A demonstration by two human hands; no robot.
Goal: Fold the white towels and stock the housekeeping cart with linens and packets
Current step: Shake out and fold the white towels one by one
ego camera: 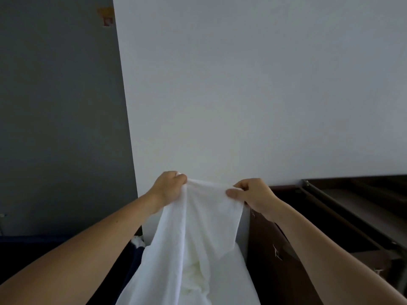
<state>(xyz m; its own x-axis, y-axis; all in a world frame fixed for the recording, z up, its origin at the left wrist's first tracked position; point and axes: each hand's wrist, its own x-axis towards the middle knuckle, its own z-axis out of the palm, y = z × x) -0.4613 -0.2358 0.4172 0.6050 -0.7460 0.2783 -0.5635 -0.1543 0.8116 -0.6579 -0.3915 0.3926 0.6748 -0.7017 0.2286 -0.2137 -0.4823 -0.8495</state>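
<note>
Your left grip (168,187) is clenched on the top edge of the white towel (198,230), with the fingers curled over and the corner bunched inside the fist. Your right grip (253,194) pinches the same edge a little further along. Its thumb lies on the near face of the cloth and its fingers are folded behind.

A short span of the edge runs nearly level between the two grips. You are holding the towel up in the air in front of you, and both bare forearms reach in from the lower corners of the view. Below the grips the cloth hangs in long, loose folds, widens as it falls, and gathers into creases at the bottom edge of the view.

Behind the towel stands a white wall (242,84). To its left is a grey wall (57,111) with a small yellow and red sticker (106,16) high up. To the right, just beside your right wrist, is a dark brown cabinet (275,271) with small pale handles on its front. At the lower left is a dark blue surface (26,247), and a scrap of white cloth (137,241) shows near the towel's left edge.
</note>
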